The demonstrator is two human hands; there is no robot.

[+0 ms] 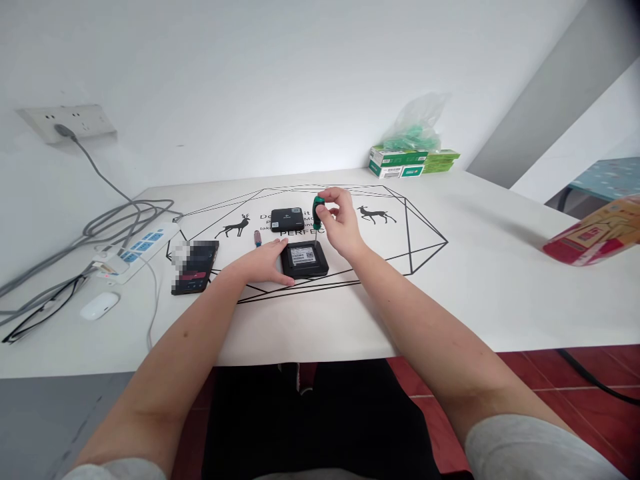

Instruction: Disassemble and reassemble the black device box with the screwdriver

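Note:
My right hand (338, 219) is closed around the green and black handle of a screwdriver (318, 213), held upright with its shaft down at the back right corner of a black square device (304, 260). The device lies on the table mat with a white label on top. My left hand (267, 262) rests at its left side, thumb and fingers spread along the edge. Just behind lies a second black square piece (287, 219) with small labels. A short screwdriver with a reddish handle (257, 238) lies left of that piece.
Left on the table (450, 313) are a phone (195, 267), a power strip (143, 250) with cables, a white earphone case (100, 306) and glasses (45, 310). Green-white boxes (399, 160) with a plastic bag stand back right. A red-yellow package (590, 233) is far right.

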